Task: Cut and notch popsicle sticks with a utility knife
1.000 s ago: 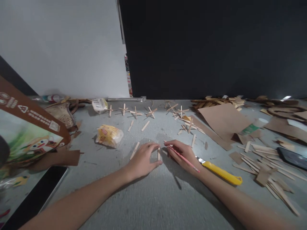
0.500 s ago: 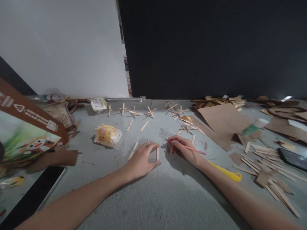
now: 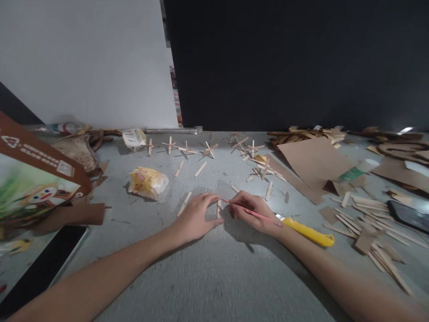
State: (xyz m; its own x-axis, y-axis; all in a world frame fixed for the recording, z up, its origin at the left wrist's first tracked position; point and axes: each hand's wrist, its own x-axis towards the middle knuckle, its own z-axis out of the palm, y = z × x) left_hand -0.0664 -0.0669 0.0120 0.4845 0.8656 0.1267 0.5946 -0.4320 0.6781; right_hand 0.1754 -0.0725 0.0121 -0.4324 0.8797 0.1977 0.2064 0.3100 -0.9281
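My left hand [image 3: 197,217] steadies a short wooden craft stick [image 3: 219,209], its fingertips at the far end and its thumb by the near end. A pink pencil [image 3: 253,213] is held in my right hand [image 3: 251,210] in a writing grip, its tip close to the stick's upper end. Left of my left hand another craft stick [image 3: 184,204] lies flat. A yellow utility knife [image 3: 306,231] with a bit of blade showing lies beside my right wrist. Several crossed stick pieces [image 3: 210,150] stand in a row farther back.
A yellow snack packet [image 3: 147,183] lies at left, with a black phone [image 3: 43,268] and a brown printed bag [image 3: 40,179] beyond. On the right are a cardboard sheet [image 3: 315,165], a paper cup [image 3: 360,171], loose sticks [image 3: 385,264] and another phone [image 3: 407,217].
My right hand has brought the pencil tip left to the stick's upper end and turned slightly, uncovering the knife's blade end. My left hand stays around the stick. The view has shifted slightly.
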